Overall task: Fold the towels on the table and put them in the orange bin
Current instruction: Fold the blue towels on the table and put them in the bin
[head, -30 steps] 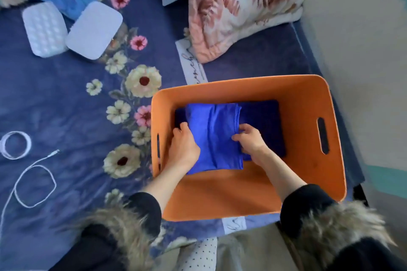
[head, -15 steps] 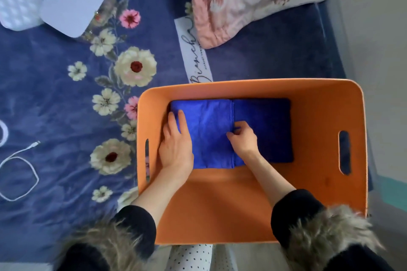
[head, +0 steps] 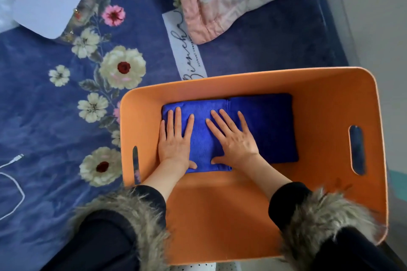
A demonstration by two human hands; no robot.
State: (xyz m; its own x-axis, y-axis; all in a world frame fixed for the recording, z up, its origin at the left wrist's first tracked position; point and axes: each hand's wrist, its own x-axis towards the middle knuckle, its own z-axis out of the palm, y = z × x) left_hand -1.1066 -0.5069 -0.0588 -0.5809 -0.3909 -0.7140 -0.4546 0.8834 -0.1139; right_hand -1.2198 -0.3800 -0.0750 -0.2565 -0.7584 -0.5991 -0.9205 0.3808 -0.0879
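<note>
Two folded blue towels (head: 262, 125) are laid side by side against the far wall of the orange bin (head: 319, 86). The left hand (head: 175, 138) and right hand (head: 233, 138) are pressed flat, fingers straight, on the left towel. Bare bin floor is exposed along the near edge.

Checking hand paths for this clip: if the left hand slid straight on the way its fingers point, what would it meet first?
Probably the far wall of the orange bin, just past the brighter blue towel that the flat left hand presses on; the gap is unclear.
</note>
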